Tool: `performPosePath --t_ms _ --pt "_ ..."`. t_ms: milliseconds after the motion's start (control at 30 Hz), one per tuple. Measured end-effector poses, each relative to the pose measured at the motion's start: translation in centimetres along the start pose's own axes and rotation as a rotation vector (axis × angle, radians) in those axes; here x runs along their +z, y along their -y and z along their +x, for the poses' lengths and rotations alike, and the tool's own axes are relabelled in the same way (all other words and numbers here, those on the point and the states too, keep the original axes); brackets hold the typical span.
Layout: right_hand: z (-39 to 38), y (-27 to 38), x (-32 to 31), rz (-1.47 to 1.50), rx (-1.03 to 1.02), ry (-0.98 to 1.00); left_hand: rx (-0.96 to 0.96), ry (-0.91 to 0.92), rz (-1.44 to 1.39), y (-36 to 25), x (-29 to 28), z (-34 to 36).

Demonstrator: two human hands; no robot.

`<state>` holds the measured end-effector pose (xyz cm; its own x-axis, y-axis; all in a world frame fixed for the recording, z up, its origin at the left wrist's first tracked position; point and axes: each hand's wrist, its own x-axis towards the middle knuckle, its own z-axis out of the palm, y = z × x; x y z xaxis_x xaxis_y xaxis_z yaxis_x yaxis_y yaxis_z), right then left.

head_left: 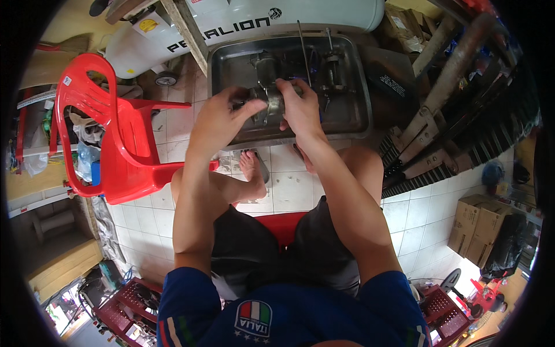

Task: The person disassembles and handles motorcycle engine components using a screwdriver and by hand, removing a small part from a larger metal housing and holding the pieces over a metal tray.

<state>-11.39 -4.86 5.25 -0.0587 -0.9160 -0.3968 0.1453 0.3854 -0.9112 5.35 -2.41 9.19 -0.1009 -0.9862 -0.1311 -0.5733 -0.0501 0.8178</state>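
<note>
Blue shirt [289, 315], red chair [110, 139] left, metal tray [222, 63] ahead

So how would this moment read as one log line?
left hand: gripping metal part | right hand: gripping same part | over metal tray

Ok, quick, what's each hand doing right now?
Left hand: closed on one end of the grey cylindrical metal part.
Right hand: closed on the same part, above the shallow metal tray.

The white tile floor [289, 191] holds a metal tray [219, 69], a red chair [124, 150] and cardboard boxes [477, 225].
</note>
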Motion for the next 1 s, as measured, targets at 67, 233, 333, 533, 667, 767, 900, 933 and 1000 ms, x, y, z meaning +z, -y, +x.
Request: performPosePath --t_ms 67,233,333,533,667,767,900,933,1000 --pt "0.5 -0.6 0.1 0.053 0.06 0.001 0.268 -0.083 0.076 0.5 -0.5 0.3" --pt "1.4 -1.5 0.4 0.048 0.07 -0.024 0.225 0.073 -0.1 1.1 -0.6 1.5" --pt "0.9 -1.7 0.7 -0.027 0.094 -0.03 -0.043 0.043 -0.105 0.5 -0.5 1.4" --pt "1.0 -2.7 0.7 0.078 0.165 -0.041 0.182 -0.025 0.074 1.0 -1.2 1.2" --pt "1.5 -3.3 0.3 0.128 0.201 -0.046 0.467 0.086 0.055 1.8 -1.3 1.3" --pt "1.7 -3.5 -0.1 0.104 0.183 -0.034 0.348 0.111 0.111 1.7 -0.8 1.3" --pt "1.9 -3.3 -0.7 0.075 0.159 0.012 0.044 0.096 0.05 0.8 0.0 1.1" --pt "2.0 -3.3 -0.9 0.072 0.154 0.023 0.088 0.073 0.031 0.9 0.1 1.0" --pt "2.2 -3.3 -1.4 0.071 0.143 0.039 0.181 0.035 -0.004 1.2 0.4 0.9"
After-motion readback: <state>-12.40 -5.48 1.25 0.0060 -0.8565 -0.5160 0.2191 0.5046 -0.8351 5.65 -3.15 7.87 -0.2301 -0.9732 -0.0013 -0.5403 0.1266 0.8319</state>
